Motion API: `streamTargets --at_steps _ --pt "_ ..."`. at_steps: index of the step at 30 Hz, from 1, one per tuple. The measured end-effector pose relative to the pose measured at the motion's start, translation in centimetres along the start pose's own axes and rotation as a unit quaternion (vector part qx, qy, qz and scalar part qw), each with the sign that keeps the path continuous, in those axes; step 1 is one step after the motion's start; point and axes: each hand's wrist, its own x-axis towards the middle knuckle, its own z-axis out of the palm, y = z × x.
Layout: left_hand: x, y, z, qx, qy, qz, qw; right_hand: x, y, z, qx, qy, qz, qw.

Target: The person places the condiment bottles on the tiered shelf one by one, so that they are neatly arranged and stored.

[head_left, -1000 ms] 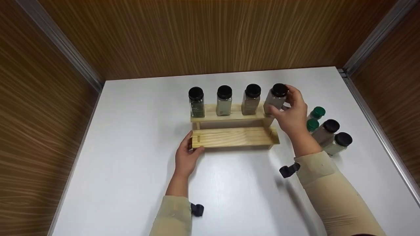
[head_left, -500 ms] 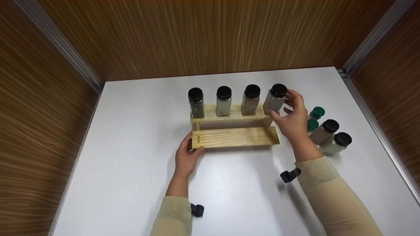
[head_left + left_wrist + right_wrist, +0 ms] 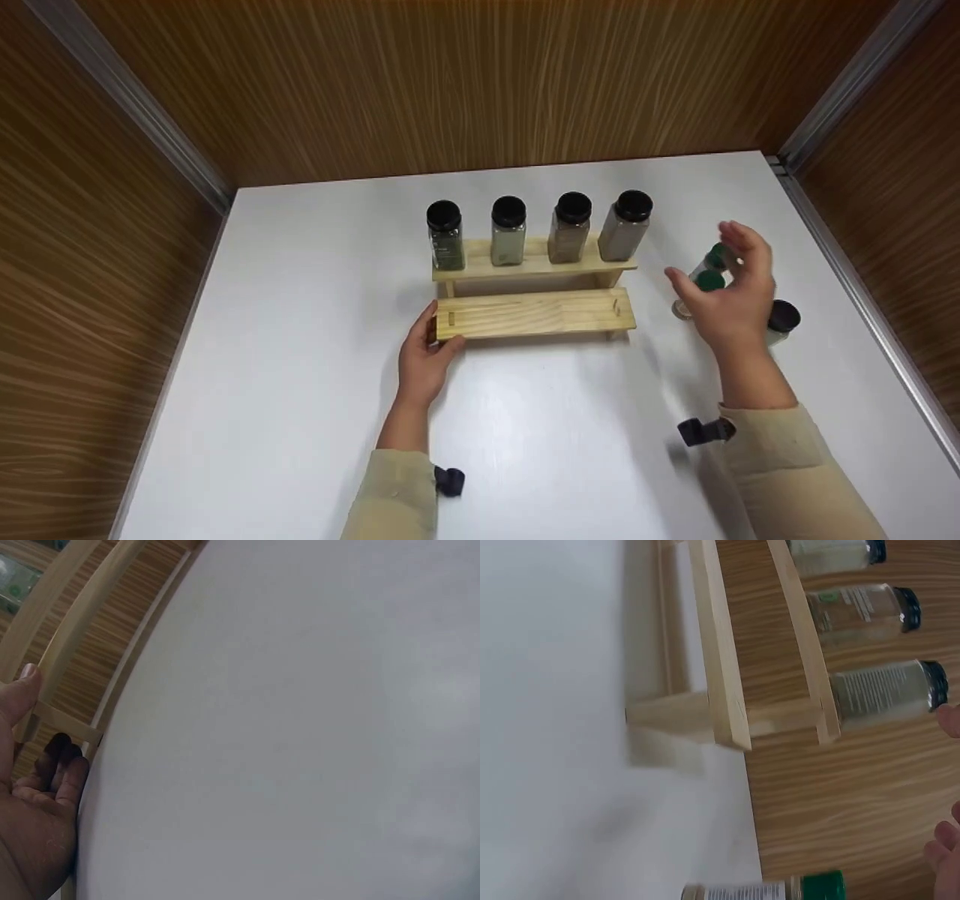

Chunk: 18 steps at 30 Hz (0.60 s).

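A two-tier wooden spice rack (image 3: 532,313) stands mid-table. My left hand (image 3: 422,367) grips the left end of its lower shelf, with the thumb at the front edge; in the left wrist view the fingers reach in below the rail. Several square glass spice jars with black lids line the upper shelf, the rightmost jar (image 3: 625,236) leaning outward in the head view. To the right of the rack, my right hand (image 3: 735,300) is spread with nothing in it, over the loose jars. Two green-capped jars (image 3: 710,281) show beside its thumb.
A black-lidded jar (image 3: 784,316) shows partly behind the right wrist; the hand covers whatever else stands there. The white table (image 3: 300,337) is bounded by wood-grain panels (image 3: 480,82) at the back and both sides. The lower shelf's top is bare wood.
My right hand has let go of the rightmost jar on the upper shelf and moved right, over the loose jars. My left hand has stayed on the rack.
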Motion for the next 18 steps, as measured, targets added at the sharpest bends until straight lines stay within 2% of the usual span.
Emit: streamTargets --at_steps 11,14,18 --pt "-0.1 0.1 0.0 -0.006 0.003 -0.001 1.0000 -2.0 1.7 -5.0 -0.015 0.108 0.022 0.9938" --pt "-0.1 0.0 0.0 -0.007 0.003 -0.002 1.0000 -2.4 2.5 -6.1 -0.032 0.121 0.034 0.9916" --pt "0.0 0.0 0.0 -0.005 0.002 -0.003 1.0000 -3.0 3.6 -7.0 -0.051 0.117 0.084 0.9883"
